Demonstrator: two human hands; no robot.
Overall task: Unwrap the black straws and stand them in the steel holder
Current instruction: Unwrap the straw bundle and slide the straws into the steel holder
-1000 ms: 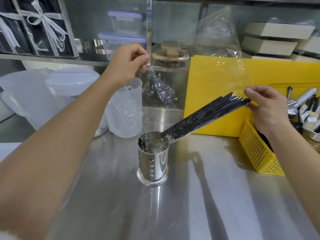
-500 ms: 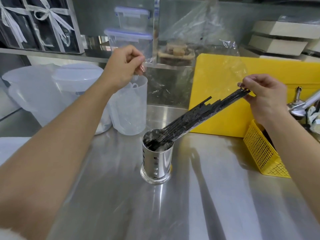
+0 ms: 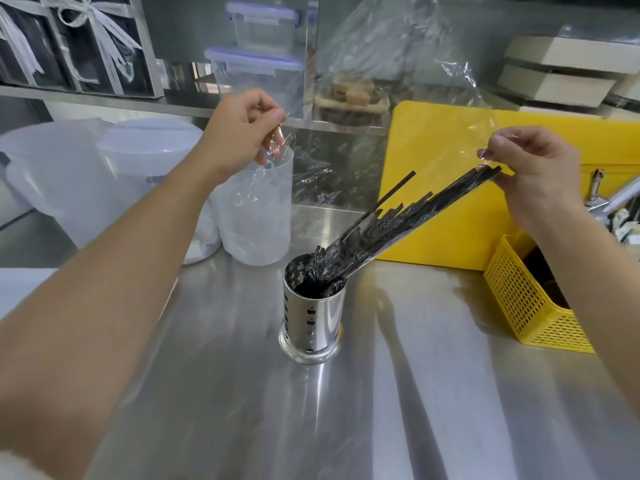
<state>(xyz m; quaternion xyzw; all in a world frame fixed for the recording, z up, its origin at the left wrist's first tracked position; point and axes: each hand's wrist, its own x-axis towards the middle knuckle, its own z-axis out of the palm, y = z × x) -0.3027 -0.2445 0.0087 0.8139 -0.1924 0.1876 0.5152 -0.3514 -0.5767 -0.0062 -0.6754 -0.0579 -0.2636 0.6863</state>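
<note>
Left hand (image 3: 242, 133), right hand (image 3: 533, 168) pinch clear wrapper (image 3: 415, 81); black straws (image 3: 398, 223) slant into steel holder (image 3: 313, 317), tops apparently inside wrapper.

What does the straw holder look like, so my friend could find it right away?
Start at the steel counter, then look in front of the yellow board propped at its back. The steel holder is the shiny round cup standing there, black straws leaning out of it. Unlike the cloudy plastic jug and yellow basket, it's mirror-bright metal with punched holes.

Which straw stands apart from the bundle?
The lone straw on the left, its tip rising over the yellow board; the other straws lie packed together, slanting toward the right hand pinching the wrapper.
</note>
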